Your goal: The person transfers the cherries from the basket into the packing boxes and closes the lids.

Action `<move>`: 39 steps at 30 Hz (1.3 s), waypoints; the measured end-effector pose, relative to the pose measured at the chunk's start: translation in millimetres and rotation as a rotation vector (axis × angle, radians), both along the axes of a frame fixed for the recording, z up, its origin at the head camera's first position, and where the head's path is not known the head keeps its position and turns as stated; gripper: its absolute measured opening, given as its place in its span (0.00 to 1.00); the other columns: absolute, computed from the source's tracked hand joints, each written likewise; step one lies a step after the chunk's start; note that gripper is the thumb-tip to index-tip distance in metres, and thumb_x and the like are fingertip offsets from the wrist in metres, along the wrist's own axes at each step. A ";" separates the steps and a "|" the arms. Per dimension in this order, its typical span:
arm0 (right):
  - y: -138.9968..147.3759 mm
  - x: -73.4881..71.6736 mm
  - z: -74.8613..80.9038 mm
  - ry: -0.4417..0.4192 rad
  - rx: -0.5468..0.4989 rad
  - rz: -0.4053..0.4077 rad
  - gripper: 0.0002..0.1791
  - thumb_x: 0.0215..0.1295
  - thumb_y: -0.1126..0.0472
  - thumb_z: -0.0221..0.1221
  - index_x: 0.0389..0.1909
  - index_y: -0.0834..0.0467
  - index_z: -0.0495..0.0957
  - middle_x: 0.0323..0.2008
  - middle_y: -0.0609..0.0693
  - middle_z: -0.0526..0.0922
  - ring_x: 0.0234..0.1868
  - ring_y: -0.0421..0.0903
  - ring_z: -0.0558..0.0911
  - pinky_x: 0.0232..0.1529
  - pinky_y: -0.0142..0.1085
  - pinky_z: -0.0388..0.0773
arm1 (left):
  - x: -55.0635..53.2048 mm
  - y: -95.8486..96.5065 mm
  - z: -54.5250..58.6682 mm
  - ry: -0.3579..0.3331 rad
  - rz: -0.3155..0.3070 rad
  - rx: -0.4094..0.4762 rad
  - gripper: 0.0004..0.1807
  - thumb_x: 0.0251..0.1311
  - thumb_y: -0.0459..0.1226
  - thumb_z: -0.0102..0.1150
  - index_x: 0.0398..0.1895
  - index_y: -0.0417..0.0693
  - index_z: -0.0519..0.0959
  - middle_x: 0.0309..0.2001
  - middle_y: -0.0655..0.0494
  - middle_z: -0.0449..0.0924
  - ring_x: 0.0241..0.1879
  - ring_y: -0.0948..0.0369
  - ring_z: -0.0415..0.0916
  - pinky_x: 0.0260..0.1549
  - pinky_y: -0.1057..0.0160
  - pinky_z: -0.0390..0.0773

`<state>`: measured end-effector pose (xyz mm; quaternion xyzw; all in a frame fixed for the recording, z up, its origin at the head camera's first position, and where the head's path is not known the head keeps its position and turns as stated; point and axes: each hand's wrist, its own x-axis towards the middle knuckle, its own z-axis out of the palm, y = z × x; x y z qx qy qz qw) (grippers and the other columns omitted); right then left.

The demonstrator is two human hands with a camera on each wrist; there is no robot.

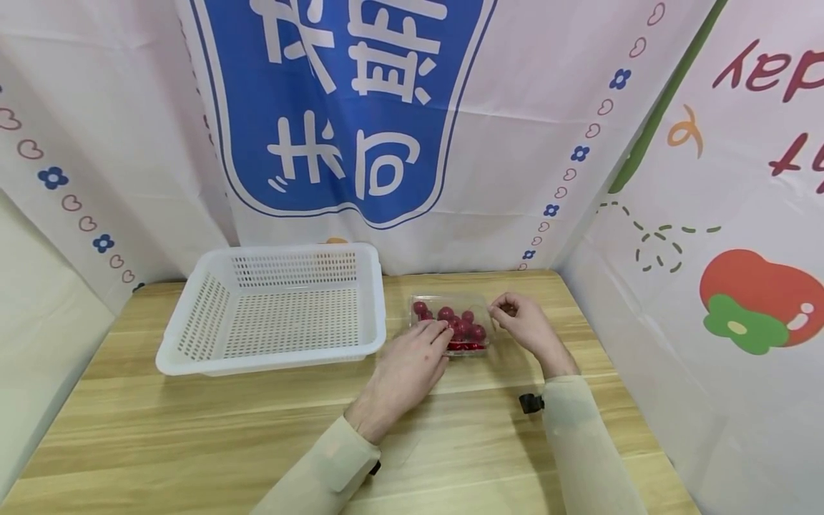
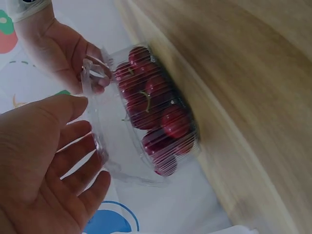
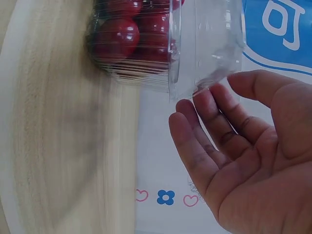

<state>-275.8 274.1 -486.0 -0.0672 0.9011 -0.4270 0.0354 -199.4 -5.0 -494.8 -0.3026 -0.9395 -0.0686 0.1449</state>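
A clear plastic clamshell box of dark red cherries sits on the wooden table, right of centre in the head view. Green stems show among the cherries in the left wrist view. Its transparent lid is over the fruit. My left hand reaches across the lid from the near left, fingers extended and spread, their tips resting against it. At the box's right side, my right hand pinches the lid's corner between thumb and fingertips, the other fingers loosely bent.
A white perforated plastic basket stands left of the box near the table's back edge. Printed cloth hangs behind the wooden table and along its right side. Black straps sit at the sleeves.
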 end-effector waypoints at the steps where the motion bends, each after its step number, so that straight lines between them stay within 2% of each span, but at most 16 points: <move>1: -1.6 2.0 1.6 -0.006 0.002 -0.001 0.12 0.89 0.58 0.65 0.56 0.65 0.87 0.50 0.66 0.91 0.48 0.54 0.89 0.46 0.32 0.85 | -0.3 0.5 -1.2 -0.010 0.005 -0.011 0.28 0.85 0.49 0.70 0.79 0.49 0.84 0.79 0.51 0.86 0.77 0.51 0.85 0.83 0.51 0.83; 3: -2.4 5.6 3.0 -0.019 0.012 0.009 0.12 0.89 0.61 0.63 0.58 0.67 0.86 0.54 0.68 0.92 0.52 0.60 0.91 0.50 0.33 0.88 | 0.0 0.8 -3.0 -0.023 0.012 -0.030 0.28 0.84 0.49 0.70 0.79 0.48 0.84 0.78 0.51 0.86 0.77 0.51 0.85 0.83 0.51 0.83; 6: 1.3 8.8 2.1 -0.048 0.039 0.037 0.12 0.88 0.64 0.61 0.60 0.69 0.84 0.60 0.70 0.90 0.60 0.67 0.92 0.58 0.43 0.94 | 0.8 1.2 -5.2 -0.036 0.014 -0.038 0.27 0.83 0.49 0.71 0.77 0.48 0.85 0.78 0.51 0.87 0.77 0.52 0.85 0.83 0.53 0.83; 9: 7.2 11.7 0.1 -0.094 0.063 0.080 0.15 0.88 0.64 0.60 0.65 0.69 0.81 0.65 0.72 0.88 0.64 0.69 0.91 0.64 0.53 0.94 | 0.9 1.4 -7.4 -0.047 0.016 -0.043 0.27 0.82 0.49 0.72 0.77 0.49 0.85 0.78 0.51 0.86 0.77 0.52 0.85 0.82 0.54 0.83; 11: 10.7 13.8 -1.4 -0.127 0.076 0.116 0.18 0.89 0.63 0.59 0.70 0.68 0.78 0.66 0.72 0.86 0.65 0.69 0.91 0.65 0.54 0.94 | 0.9 1.4 -8.6 -0.045 0.018 -0.039 0.27 0.82 0.49 0.73 0.76 0.49 0.86 0.77 0.51 0.87 0.76 0.53 0.86 0.82 0.54 0.84; 16: 14.9 19.2 -3.2 -0.218 0.025 0.183 0.27 0.90 0.61 0.57 0.82 0.65 0.67 0.65 0.73 0.85 0.59 0.63 0.92 0.59 0.51 0.93 | 0.7 0.7 -10.1 -0.023 0.014 -0.028 0.26 0.82 0.49 0.74 0.75 0.50 0.86 0.76 0.52 0.88 0.75 0.52 0.86 0.81 0.54 0.85; 22: 16.3 22.5 -6.7 -0.290 -0.071 0.218 0.33 0.89 0.66 0.56 0.87 0.64 0.57 0.57 0.69 0.87 0.52 0.58 0.93 0.53 0.49 0.97 | -0.6 0.6 -12.3 -0.015 0.003 -0.019 0.26 0.81 0.48 0.74 0.75 0.49 0.86 0.75 0.51 0.88 0.75 0.52 0.86 0.81 0.55 0.84; 30: 15.6 21.8 -12.4 -0.311 -0.126 0.232 0.36 0.88 0.68 0.54 0.89 0.64 0.53 0.49 0.62 0.88 0.47 0.52 0.89 0.49 0.43 0.95 | -1.8 0.5 -13.4 -0.014 0.004 -0.010 0.27 0.80 0.48 0.76 0.75 0.49 0.86 0.74 0.51 0.89 0.74 0.52 0.87 0.80 0.54 0.85; 35: 15.5 24.6 -9.9 -0.301 -0.138 0.235 0.36 0.88 0.70 0.55 0.88 0.67 0.53 0.46 0.62 0.87 0.44 0.50 0.87 0.48 0.39 0.94 | -2.4 -0.4 -13.7 -0.022 -0.007 0.011 0.26 0.80 0.47 0.75 0.75 0.49 0.87 0.74 0.50 0.89 0.74 0.51 0.87 0.80 0.53 0.86; 39: 16.6 25.7 -8.9 -0.301 -0.149 0.226 0.36 0.87 0.71 0.55 0.87 0.68 0.52 0.46 0.62 0.86 0.43 0.49 0.87 0.47 0.39 0.94 | -1.2 -2.4 -12.8 -0.075 0.007 0.077 0.25 0.82 0.45 0.73 0.75 0.46 0.86 0.76 0.48 0.87 0.76 0.49 0.86 0.79 0.50 0.87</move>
